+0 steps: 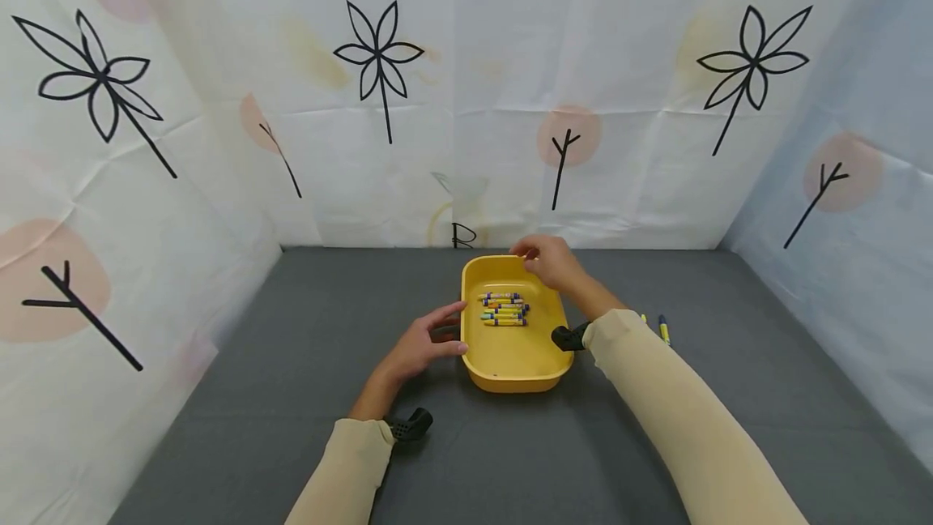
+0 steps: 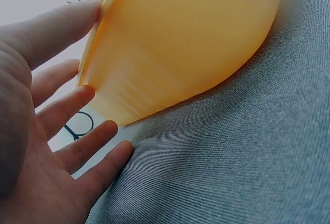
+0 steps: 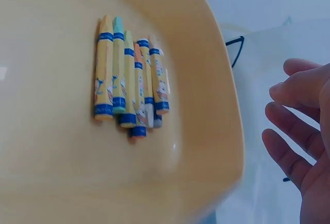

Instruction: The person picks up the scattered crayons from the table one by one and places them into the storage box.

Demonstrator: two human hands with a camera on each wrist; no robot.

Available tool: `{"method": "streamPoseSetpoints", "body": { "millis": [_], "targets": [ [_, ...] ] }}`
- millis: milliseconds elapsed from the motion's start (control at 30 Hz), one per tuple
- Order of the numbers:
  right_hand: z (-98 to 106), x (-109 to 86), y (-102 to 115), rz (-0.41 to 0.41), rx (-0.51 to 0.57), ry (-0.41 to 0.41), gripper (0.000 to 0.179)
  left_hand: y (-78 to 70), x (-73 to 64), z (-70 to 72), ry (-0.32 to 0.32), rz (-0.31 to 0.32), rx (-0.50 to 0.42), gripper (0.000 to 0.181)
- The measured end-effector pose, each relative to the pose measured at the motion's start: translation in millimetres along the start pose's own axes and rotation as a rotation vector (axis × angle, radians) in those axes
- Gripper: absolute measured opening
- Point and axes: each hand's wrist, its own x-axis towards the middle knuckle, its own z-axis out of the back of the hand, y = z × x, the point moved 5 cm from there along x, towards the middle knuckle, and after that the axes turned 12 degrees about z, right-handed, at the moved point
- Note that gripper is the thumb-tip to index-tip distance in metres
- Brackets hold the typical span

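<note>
A yellow plastic tub [image 1: 513,359] stands on the grey cloth, its long sides running away from me. Inside it, several yellow-wrapped crayons [image 1: 504,310] with blue bands lie side by side in a row. My left hand [image 1: 419,347] is at the tub's left side, fingers spread. In the left wrist view its thumb [image 2: 64,30] touches the rim and the other fingers reach along the outer wall. At the far right corner is my right hand [image 1: 555,266], fingers loosely bent. The right wrist view shows those fingers [image 3: 289,126] outside the rim, holding nothing.
More crayons [image 1: 664,330] lie on the grey cloth [image 1: 350,306] right of the tub, partly hidden by my right sleeve [image 1: 678,403]. White printed fabric [image 1: 466,144] hangs behind and along both sides. Each wrist wears a black camera mount [image 1: 411,424].
</note>
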Motion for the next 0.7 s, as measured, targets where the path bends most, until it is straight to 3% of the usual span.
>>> {"method": "streamPoseSetpoints", "body": {
  "millis": [267,467,700],
  "targets": [
    [28.7,-18.1,-22.1,-0.062,0.010,-0.098,0.028,-30.6,-17.3,0.6,0.043,0.004,-0.009,0.069],
    [44.4,-39.4,-39.9,-0.123,0.024,-0.120,0.035,-32.1,-18.4,0.1,0.035,0.008,-0.002,0.068],
    [54.5,-68.1,-62.3,-0.112,-0.017,-0.133,0.033,-33.3,-19.5,0.1,0.050,0.012,-0.019,0.069]
  ]
}}
